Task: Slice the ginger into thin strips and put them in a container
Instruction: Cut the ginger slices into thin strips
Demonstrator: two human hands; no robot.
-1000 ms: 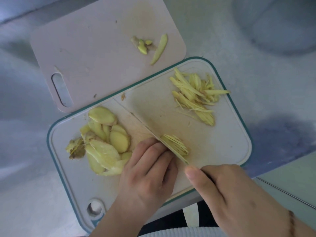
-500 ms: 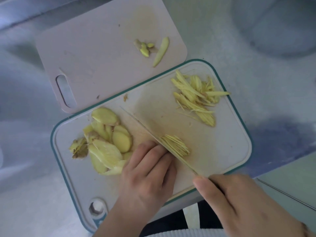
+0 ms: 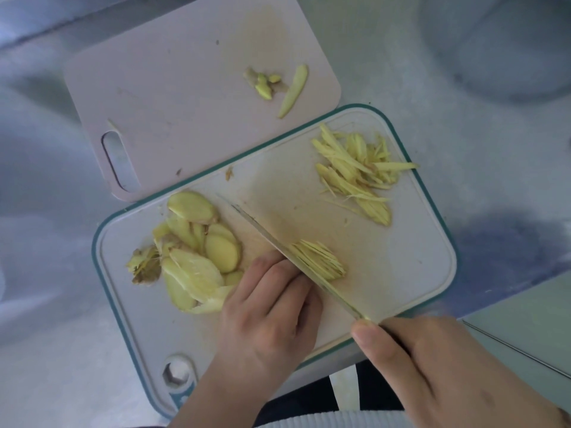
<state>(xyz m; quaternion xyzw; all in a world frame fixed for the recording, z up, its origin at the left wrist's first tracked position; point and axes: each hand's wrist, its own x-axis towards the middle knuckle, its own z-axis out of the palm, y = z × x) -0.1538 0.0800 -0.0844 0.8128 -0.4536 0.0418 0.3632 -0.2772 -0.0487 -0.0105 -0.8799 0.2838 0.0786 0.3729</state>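
step: mid-julienne | right hand (image 3: 432, 366) gripping knife (image 3: 296, 261), left hand (image 3: 272, 304) curled, pinning ginger under its fingertips | fresh strips (image 3: 318, 261) just past blade | next: nudge fingertips back, keep cuts thin

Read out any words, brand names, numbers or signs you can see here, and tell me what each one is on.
None: no readable text anywhere.
Teal-rimmed cutting board: no print or logo.
Pink cutting board: only stains.
Knife: seen edge-on, no marking visible.
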